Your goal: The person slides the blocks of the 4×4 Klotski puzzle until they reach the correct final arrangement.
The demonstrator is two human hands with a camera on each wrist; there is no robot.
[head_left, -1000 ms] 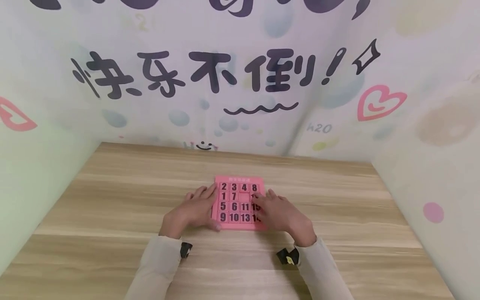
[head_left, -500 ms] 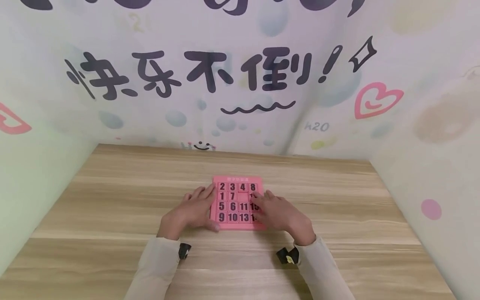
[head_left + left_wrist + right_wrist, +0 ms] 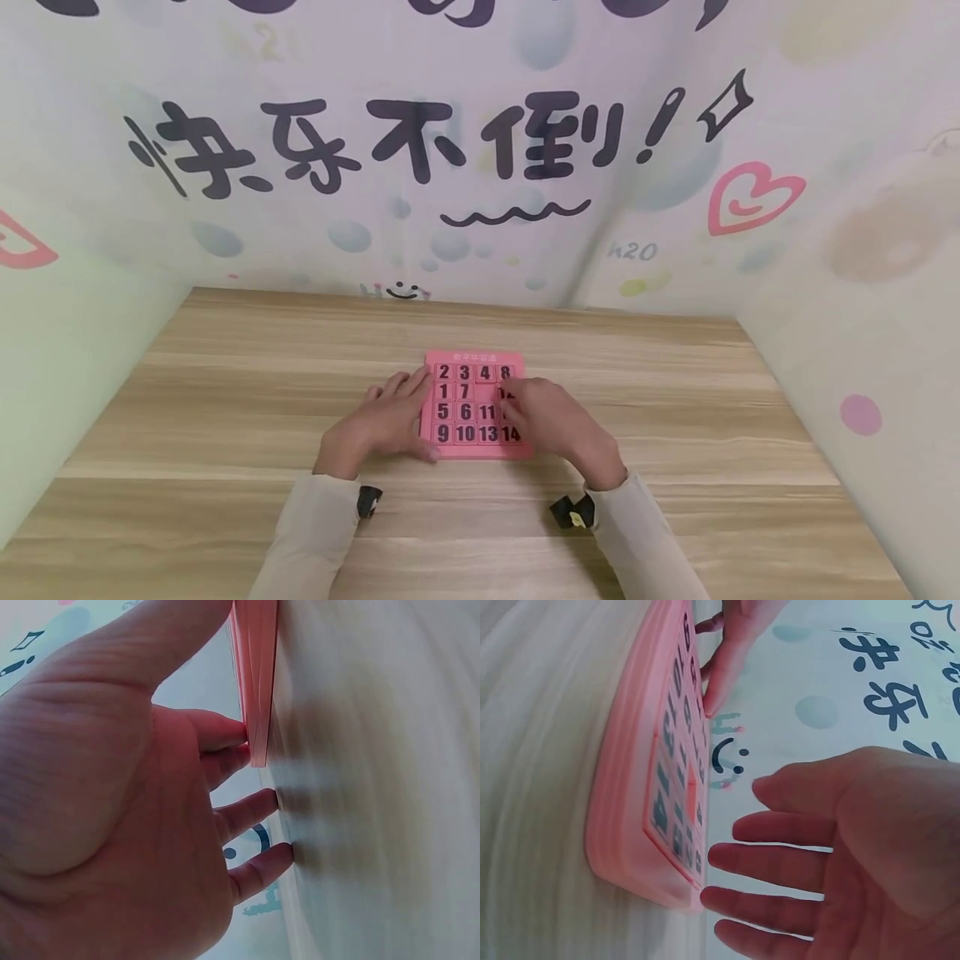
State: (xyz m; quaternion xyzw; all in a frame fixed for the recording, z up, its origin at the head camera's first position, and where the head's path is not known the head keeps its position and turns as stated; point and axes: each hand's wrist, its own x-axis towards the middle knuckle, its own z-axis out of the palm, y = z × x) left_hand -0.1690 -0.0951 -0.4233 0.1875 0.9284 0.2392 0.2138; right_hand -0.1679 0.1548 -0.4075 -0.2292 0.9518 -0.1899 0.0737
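Head view: a pink number puzzle (image 3: pixel 476 404) lies flat on the worktop (image 3: pixel 300 358), about midway between its left and right edges and apart from its back edge. The left hand (image 3: pixel 385 421), fingers relaxed and spread, rests against the puzzle's left side, thumb by the front corner, fingertips by the back one. The right hand (image 3: pixel 561 421), fingers nearly straight, is at the right column; contact with a tile cannot be told. A gap shows between 7 and 12.
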